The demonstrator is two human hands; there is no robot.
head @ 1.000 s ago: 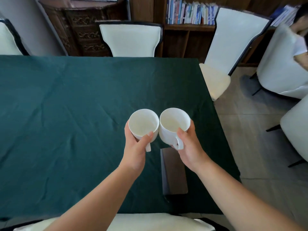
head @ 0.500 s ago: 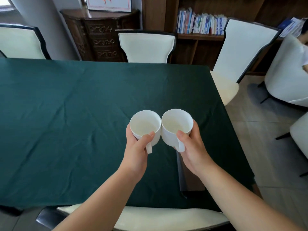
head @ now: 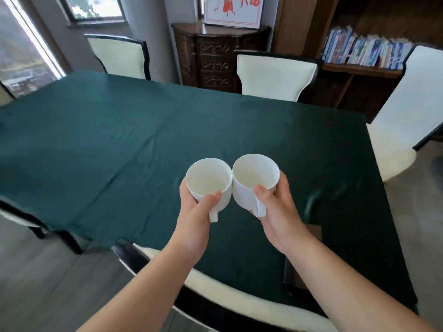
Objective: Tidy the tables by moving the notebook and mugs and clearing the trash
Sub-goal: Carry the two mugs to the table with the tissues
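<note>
Green cloth covers the table (head: 119,144) beyond both hands. Below the right wrist a dark flat thing lies half hidden at the table's edge; I can't tell what it is. The left hand (head: 195,219) is wrapped round the left mug (head: 208,182), the right hand (head: 279,212) round the right mug (head: 255,178). Two white mugs, upright, rims touching, are held above the cloth.
</note>
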